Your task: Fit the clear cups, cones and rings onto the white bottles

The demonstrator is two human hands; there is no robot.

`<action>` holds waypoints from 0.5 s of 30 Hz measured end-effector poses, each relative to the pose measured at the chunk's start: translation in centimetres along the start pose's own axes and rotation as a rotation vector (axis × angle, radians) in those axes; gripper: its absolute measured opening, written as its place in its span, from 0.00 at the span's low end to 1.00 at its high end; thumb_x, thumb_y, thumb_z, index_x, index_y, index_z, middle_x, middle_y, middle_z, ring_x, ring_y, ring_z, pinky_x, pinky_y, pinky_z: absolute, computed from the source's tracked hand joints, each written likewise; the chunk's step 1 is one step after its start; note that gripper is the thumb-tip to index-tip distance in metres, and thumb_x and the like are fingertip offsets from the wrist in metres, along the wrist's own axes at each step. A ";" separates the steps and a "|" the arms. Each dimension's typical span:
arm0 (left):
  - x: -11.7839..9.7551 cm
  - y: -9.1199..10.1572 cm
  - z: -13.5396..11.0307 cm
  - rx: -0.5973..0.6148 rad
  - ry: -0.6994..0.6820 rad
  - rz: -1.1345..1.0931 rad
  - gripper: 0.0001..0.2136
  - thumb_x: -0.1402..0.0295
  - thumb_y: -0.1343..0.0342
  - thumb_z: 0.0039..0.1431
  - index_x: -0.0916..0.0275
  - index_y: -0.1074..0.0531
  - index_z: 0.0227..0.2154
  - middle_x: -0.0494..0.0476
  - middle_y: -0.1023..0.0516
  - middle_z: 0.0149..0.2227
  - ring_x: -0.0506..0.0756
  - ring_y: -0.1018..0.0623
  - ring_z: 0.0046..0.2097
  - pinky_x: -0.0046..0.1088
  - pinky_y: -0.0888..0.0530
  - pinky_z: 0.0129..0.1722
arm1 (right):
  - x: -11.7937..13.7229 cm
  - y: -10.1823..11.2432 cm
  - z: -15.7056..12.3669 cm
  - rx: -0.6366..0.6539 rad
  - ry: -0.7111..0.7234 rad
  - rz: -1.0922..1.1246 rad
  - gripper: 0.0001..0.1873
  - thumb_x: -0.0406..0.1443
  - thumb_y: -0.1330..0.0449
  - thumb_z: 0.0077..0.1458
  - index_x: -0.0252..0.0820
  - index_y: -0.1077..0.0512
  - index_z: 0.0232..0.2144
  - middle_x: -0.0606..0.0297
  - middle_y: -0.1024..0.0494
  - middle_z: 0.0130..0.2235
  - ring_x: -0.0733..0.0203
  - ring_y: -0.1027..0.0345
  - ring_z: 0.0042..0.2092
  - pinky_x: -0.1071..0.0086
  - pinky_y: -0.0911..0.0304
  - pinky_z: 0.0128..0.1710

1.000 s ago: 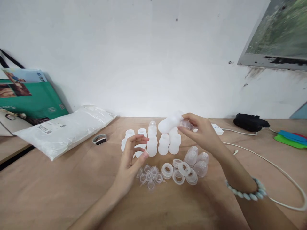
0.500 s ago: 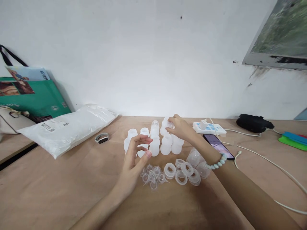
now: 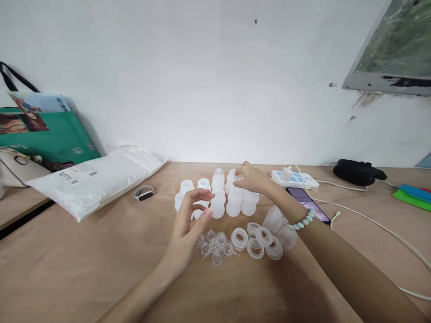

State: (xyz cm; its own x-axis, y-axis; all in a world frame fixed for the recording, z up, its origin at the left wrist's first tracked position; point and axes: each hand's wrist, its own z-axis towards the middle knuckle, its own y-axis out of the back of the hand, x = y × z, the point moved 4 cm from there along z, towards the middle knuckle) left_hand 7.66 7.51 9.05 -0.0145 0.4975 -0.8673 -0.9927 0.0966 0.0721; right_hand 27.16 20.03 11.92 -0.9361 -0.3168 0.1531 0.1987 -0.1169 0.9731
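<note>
The right hand (image 3: 252, 179) reaches over the table (image 3: 84, 260) to a cluster of white bottles (image 3: 218, 204) standing upright near the wall. Its fingertips close on the top of 1 bottle (image 3: 230, 183) at the back of the cluster, which stands among the others. A bead bracelet (image 3: 302, 221) sits on that wrist.

The left hand (image 3: 188, 224) hovers just in front of the bottles, fingers loosely curled and apart, holding nothing.

Below the hands lies a small heap of clear teats (image 3: 214, 247). Just to its right are white rings (image 3: 239, 238), some overlapping, and beside those are domed caps (image 3: 273, 220), partly under the right forearm.

To the right, a phone (image 3: 308, 206) lies near a power strip (image 3: 295, 180), and a white cable (image 3: 377, 225) runs across the table. To the left, a wristband (image 3: 143, 193) rests just beside a white plastic bag (image 3: 97, 177).
</note>
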 end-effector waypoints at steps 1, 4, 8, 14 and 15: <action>0.0 0.0 0.0 -0.002 0.001 -0.002 0.09 0.63 0.49 0.68 0.54 0.34 0.49 0.55 0.30 0.49 0.58 0.32 0.54 0.35 0.35 0.51 | -0.1 0.0 0.1 0.005 0.003 0.005 0.11 0.34 0.36 0.54 0.36 0.23 0.40 0.53 0.28 0.44 0.57 0.27 0.36 0.69 0.36 0.36; 0.0 0.0 0.0 -0.010 0.008 -0.006 0.09 0.63 0.49 0.68 0.53 0.33 0.49 0.55 0.29 0.49 0.58 0.32 0.54 0.34 0.35 0.51 | -0.4 0.0 0.2 0.025 0.014 0.018 0.10 0.33 0.36 0.53 0.37 0.21 0.39 0.53 0.27 0.44 0.57 0.26 0.35 0.69 0.36 0.35; -0.1 0.1 -0.1 -0.018 0.015 -0.001 0.08 0.63 0.49 0.68 0.54 0.33 0.48 0.55 0.29 0.49 0.57 0.32 0.53 0.33 0.34 0.49 | -0.4 0.2 0.1 0.061 0.064 0.045 0.09 0.30 0.37 0.51 0.37 0.20 0.36 0.56 0.22 0.37 0.57 0.26 0.33 0.70 0.37 0.32; -0.1 0.1 -0.1 -0.029 0.036 0.006 0.09 0.61 0.49 0.68 0.55 0.33 0.48 0.56 0.29 0.48 0.58 0.31 0.52 0.34 0.34 0.49 | -0.4 0.8 -0.2 0.063 0.119 0.099 0.13 0.30 0.38 0.50 0.38 0.19 0.39 0.59 0.18 0.36 0.57 0.26 0.36 0.72 0.37 0.34; -0.1 0.0 -0.1 -0.032 0.037 0.008 0.09 0.61 0.49 0.68 0.55 0.33 0.48 0.56 0.29 0.48 0.58 0.31 0.52 0.34 0.34 0.49 | -0.5 0.9 -0.2 0.056 0.119 0.108 0.13 0.30 0.38 0.50 0.38 0.19 0.40 0.58 0.18 0.38 0.56 0.26 0.38 0.72 0.37 0.35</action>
State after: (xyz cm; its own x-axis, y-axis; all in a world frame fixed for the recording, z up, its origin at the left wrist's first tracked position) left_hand 7.61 7.43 9.09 -0.0268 0.4658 -0.8845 -0.9959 0.0642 0.0640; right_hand 27.84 19.84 12.69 -0.8684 -0.4346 0.2388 0.2767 -0.0250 0.9606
